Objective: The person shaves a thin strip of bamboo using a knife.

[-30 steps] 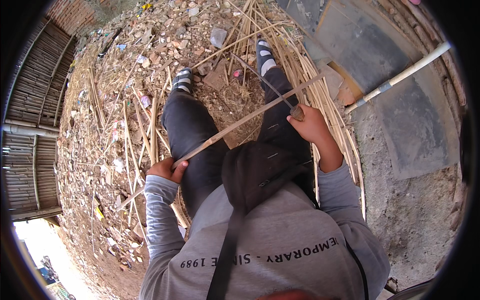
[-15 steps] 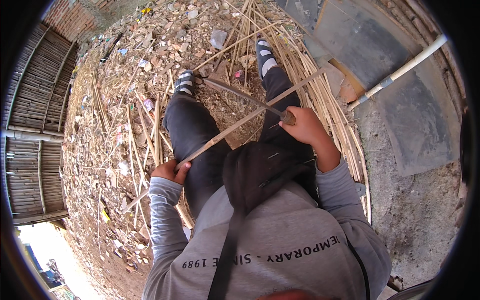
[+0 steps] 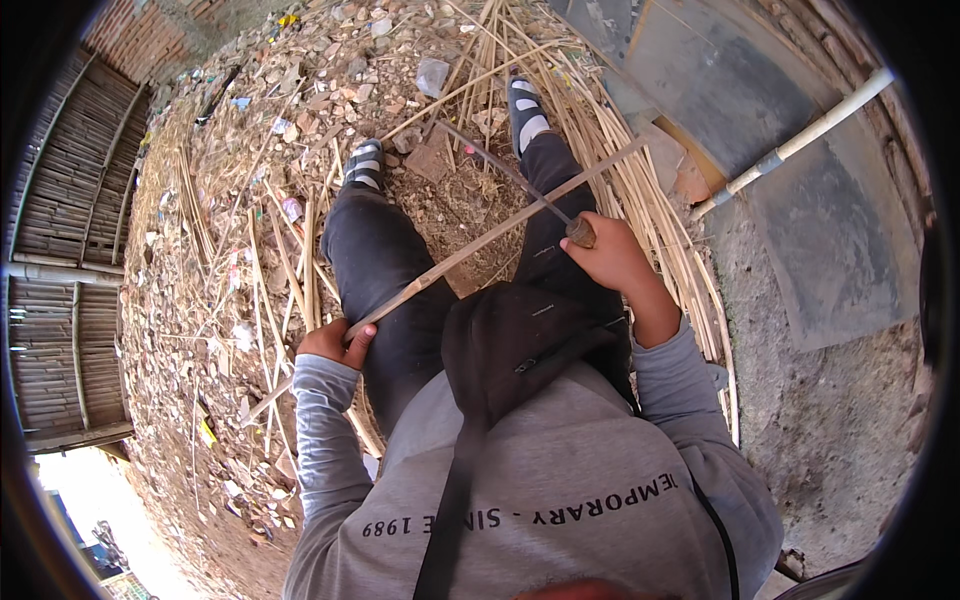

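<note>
A long bamboo strip (image 3: 430, 277) lies slantwise across my thighs, from the lower left up to the far right. My left hand (image 3: 338, 344) is closed around its lower part, beside my left thigh. In my right hand (image 3: 612, 256) is the handle of a long-bladed knife (image 3: 503, 167), its rounded wooden end showing by the thumb. The narrow dark blade points away and to the left, crossing the strip above my right thigh. Whether the blade's edge touches the strip, I cannot tell.
Many split bamboo strips (image 3: 655, 225) lie along my right leg, fanning out beyond my feet. Rubble and litter (image 3: 330, 95) cover the ground at left. Dark flat sheets (image 3: 735, 90) and a pale pole (image 3: 810, 140) are at right; a bamboo-slat wall (image 3: 75, 200) stands far left.
The knife's blade has swung: its far end moved right and farther away from near my left foot. Both hands keep their grip, and the strip stays nearly in place.
</note>
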Demonstrator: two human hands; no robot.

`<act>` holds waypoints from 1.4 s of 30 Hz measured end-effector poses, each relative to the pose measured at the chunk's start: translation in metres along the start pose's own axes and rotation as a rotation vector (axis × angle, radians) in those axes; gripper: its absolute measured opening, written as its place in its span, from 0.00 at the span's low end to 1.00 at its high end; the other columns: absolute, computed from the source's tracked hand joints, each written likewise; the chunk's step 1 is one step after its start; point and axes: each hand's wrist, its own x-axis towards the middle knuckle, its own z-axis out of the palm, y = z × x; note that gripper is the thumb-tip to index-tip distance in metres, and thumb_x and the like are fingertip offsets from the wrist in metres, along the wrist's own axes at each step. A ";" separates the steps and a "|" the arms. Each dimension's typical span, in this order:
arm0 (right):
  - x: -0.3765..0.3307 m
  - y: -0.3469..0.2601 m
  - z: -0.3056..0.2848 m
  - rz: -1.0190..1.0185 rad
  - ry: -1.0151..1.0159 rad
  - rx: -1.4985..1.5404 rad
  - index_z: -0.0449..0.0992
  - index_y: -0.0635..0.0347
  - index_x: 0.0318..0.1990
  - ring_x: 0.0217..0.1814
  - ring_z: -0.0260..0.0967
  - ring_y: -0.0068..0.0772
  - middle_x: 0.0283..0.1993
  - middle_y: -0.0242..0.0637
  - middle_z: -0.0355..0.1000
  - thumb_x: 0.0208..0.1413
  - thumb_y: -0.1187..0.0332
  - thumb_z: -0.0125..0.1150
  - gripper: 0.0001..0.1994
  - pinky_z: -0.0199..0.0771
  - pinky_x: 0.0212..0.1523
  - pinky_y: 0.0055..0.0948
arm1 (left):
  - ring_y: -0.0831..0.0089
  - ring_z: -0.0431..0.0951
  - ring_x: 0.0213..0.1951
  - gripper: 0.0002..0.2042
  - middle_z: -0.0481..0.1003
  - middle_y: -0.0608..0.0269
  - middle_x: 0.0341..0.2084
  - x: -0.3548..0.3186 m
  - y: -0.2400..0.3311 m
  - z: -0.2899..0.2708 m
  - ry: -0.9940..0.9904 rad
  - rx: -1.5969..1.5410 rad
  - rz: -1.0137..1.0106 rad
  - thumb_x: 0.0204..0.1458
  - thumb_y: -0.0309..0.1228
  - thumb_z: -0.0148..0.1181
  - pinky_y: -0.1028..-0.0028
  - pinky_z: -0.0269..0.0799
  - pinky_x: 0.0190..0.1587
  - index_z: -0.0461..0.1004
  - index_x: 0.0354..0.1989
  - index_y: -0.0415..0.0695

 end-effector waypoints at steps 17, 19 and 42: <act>0.001 0.003 -0.016 -0.067 -0.073 -0.103 0.78 0.60 0.37 0.36 0.75 0.57 0.30 0.49 0.76 0.49 0.59 0.71 0.15 0.74 0.37 0.43 | 0.42 0.78 0.28 0.33 0.75 0.44 0.19 -0.002 0.001 0.003 0.026 -0.068 -0.012 0.54 0.65 0.56 0.53 0.72 0.32 0.76 0.27 0.39; 0.001 0.008 -0.018 -0.048 -0.003 -0.049 0.78 0.62 0.40 0.38 0.75 0.57 0.32 0.50 0.76 0.49 0.59 0.71 0.17 0.74 0.39 0.44 | 0.42 0.78 0.28 0.34 0.75 0.44 0.19 -0.002 0.002 0.003 0.030 -0.084 -0.013 0.54 0.66 0.56 0.53 0.72 0.32 0.75 0.27 0.39; -0.002 -0.005 -0.012 -0.065 -0.126 -0.080 0.78 0.60 0.35 0.35 0.75 0.57 0.29 0.49 0.76 0.48 0.60 0.71 0.14 0.73 0.36 0.44 | 0.42 0.78 0.29 0.32 0.75 0.44 0.19 -0.003 0.002 0.003 0.028 -0.057 -0.006 0.55 0.63 0.57 0.53 0.72 0.34 0.75 0.26 0.39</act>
